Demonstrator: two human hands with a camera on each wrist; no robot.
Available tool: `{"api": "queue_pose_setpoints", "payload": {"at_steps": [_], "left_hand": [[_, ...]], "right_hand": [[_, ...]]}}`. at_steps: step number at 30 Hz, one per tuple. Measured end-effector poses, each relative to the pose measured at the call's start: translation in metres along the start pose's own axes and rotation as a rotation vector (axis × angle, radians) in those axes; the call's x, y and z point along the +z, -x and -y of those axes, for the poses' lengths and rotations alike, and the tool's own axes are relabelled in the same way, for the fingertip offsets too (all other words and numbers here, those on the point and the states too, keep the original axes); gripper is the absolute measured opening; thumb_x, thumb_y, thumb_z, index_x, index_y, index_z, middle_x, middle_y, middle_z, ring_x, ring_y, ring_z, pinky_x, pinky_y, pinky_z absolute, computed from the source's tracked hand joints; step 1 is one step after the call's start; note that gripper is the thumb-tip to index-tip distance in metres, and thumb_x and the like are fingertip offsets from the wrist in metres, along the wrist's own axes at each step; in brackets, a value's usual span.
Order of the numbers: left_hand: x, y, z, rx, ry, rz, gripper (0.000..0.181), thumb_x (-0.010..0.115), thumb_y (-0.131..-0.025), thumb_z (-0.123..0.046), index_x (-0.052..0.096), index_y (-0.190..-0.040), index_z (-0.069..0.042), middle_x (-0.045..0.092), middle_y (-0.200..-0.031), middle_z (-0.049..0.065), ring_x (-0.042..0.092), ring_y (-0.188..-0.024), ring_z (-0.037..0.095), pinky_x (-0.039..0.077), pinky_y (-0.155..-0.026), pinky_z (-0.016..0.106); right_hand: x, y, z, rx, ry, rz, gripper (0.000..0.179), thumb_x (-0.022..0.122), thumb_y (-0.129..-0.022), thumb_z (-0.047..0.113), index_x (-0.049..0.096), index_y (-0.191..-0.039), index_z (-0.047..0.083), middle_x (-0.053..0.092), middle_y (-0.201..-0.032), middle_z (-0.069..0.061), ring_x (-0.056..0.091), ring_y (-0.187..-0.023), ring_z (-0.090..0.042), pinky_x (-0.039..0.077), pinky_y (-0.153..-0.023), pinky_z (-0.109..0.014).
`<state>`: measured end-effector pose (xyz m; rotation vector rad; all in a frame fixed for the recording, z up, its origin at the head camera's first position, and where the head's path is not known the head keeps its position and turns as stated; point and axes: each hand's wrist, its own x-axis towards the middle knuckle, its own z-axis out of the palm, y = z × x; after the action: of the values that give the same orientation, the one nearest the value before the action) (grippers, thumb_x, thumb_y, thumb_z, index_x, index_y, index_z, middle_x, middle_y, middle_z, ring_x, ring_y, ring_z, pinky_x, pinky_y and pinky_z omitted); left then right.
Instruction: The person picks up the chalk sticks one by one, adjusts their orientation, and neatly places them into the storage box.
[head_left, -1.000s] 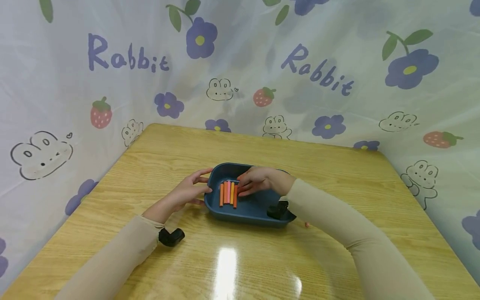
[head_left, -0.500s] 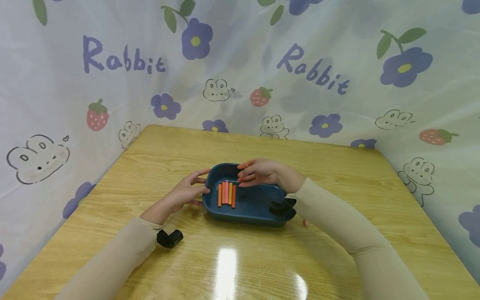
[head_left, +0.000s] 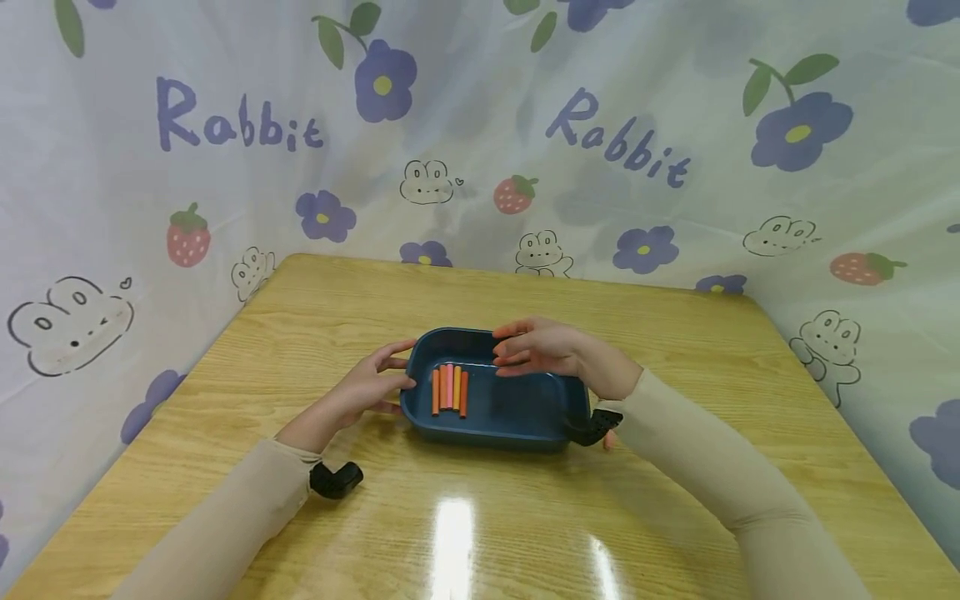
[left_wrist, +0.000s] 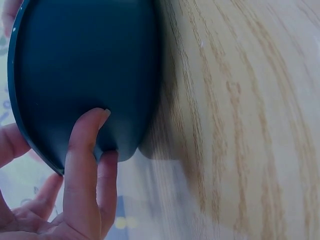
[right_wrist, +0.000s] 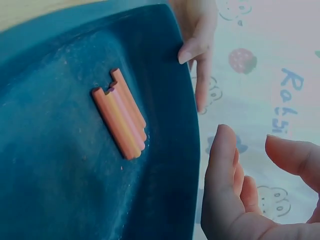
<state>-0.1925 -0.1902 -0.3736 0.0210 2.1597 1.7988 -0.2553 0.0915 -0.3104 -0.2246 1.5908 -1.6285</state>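
A dark blue plastic tray (head_left: pixel 480 442) sits on the table. Lying side by side at its left end are several slim chalk-like sticks (head_left: pixel 449 390) in orange, pink and yellow. My left hand (head_left: pixel 365 385) holds the tray's left end; the thumb tip is at the rim and fingers (left_wrist: pixel 82 165) lie against the outer wall. Over the tray's back right part hovers my right hand (head_left: pixel 551 352), fingers loosely extended with nothing between them; the right wrist view shows thumb and fingers apart. Another pinkish stick (head_left: pixel 609 440) lies on the table right of the tray, partly hidden.
The wooden table (head_left: pixel 360 542) spreads around the tray on all sides. A cloth (head_left: pixel 465 100) printed with rabbits, flowers and strawberries hangs behind and beside it. Each wrist carries a black camera mount (head_left: pixel 336 481).
My right hand has lifted from beside the sticks and drifted to the right, its fingers opening out. The left hand stays on the tray's end. The sticks keep their row.
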Motion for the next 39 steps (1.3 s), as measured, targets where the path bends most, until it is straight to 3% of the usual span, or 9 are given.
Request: {"api": "queue_pose_setpoints", "payload": {"at_steps": [5, 13, 18, 20, 22, 26, 32, 39], "left_hand": [[0.0, -0.001, 0.0, -0.006, -0.005, -0.002, 0.065, 0.055, -0.09, -0.004, 0.026, -0.148, -0.016, 0.034, -0.137, 0.024, 0.057, -0.1, 0.032, 0.055, -0.07, 0.045], [-0.001, -0.004, 0.002, -0.01, -0.015, -0.004, 0.064, 0.054, -0.09, -0.004, 0.028, -0.147, -0.017, 0.035, -0.136, 0.023, 0.058, -0.099, 0.032, 0.055, -0.07, 0.044], [-0.001, -0.003, 0.0, -0.005, -0.017, -0.002, 0.064, 0.054, -0.09, -0.003, 0.028, -0.147, -0.016, 0.035, -0.136, 0.024, 0.057, -0.101, 0.033, 0.055, -0.071, 0.045], [-0.001, -0.002, 0.0, -0.004, -0.017, -0.002, 0.064, 0.054, -0.09, -0.003, 0.028, -0.147, -0.016, 0.035, -0.137, 0.024, 0.057, -0.1, 0.032, 0.054, -0.071, 0.045], [-0.001, -0.001, -0.001, 0.002, -0.02, 0.001, 0.064, 0.054, -0.09, -0.004, 0.027, -0.147, -0.015, 0.034, -0.137, 0.024, 0.058, -0.098, 0.031, 0.055, -0.071, 0.045], [-0.001, 0.0, -0.002, 0.007, -0.017, 0.003, 0.065, 0.055, -0.09, -0.004, 0.026, -0.148, -0.014, 0.034, -0.137, 0.025, 0.059, -0.096, 0.029, 0.055, -0.07, 0.045], [0.0, 0.001, -0.002, 0.007, -0.014, -0.001, 0.065, 0.055, -0.09, -0.004, 0.026, -0.148, -0.014, 0.033, -0.137, 0.025, 0.058, -0.097, 0.03, 0.055, -0.07, 0.045], [0.0, -0.001, 0.002, 0.01, -0.009, 0.004, 0.064, 0.055, -0.09, -0.004, 0.027, -0.147, -0.015, 0.034, -0.136, 0.024, 0.059, -0.095, 0.029, 0.055, -0.071, 0.045]], "right_hand": [[-0.01, 0.014, -0.006, -0.025, 0.003, -0.027, 0.052, 0.042, -0.095, -0.003, 0.019, -0.142, -0.007, 0.027, -0.135, -0.029, 0.034, -0.124, -0.046, 0.042, -0.097, -0.042], [-0.026, 0.041, -0.015, -0.044, 0.013, -0.046, 0.054, 0.044, -0.095, -0.001, 0.017, -0.142, -0.008, 0.022, -0.14, -0.029, 0.041, -0.117, -0.041, 0.043, -0.095, -0.041], [-0.033, 0.057, -0.022, -0.059, -0.006, -0.07, 0.054, 0.044, -0.095, -0.002, 0.017, -0.14, -0.01, 0.05, -0.111, -0.015, 0.053, -0.1, -0.027, 0.045, -0.093, -0.04], [-0.036, 0.063, -0.026, -0.07, -0.013, -0.074, 0.052, 0.044, -0.095, -0.001, 0.018, -0.139, -0.01, 0.054, -0.095, -0.008, 0.055, -0.095, -0.024, 0.046, -0.092, -0.039], [-0.04, 0.068, -0.031, -0.087, -0.011, -0.068, 0.048, 0.044, -0.095, -0.001, 0.022, -0.136, -0.01, 0.057, -0.091, -0.005, 0.056, -0.093, -0.023, 0.047, -0.091, -0.038], [-0.047, 0.076, -0.042, -0.107, 0.005, -0.087, 0.043, 0.046, -0.095, 0.001, 0.027, -0.132, -0.009, 0.058, -0.093, -0.006, 0.057, -0.091, -0.023, 0.049, -0.088, -0.036], [-0.055, 0.089, -0.057, -0.12, 0.045, -0.147, 0.054, 0.05, -0.094, 0.004, 0.021, -0.137, -0.012, 0.049, -0.111, -0.014, 0.057, -0.094, -0.023, 0.05, -0.085, -0.032], [-0.062, 0.1, -0.072, -0.127, -0.016, -0.198, 0.048, 0.051, -0.093, 0.003, 0.028, -0.132, -0.011, 0.059, -0.095, -0.005, 0.059, -0.086, -0.018, 0.05, -0.083, -0.033]]}}
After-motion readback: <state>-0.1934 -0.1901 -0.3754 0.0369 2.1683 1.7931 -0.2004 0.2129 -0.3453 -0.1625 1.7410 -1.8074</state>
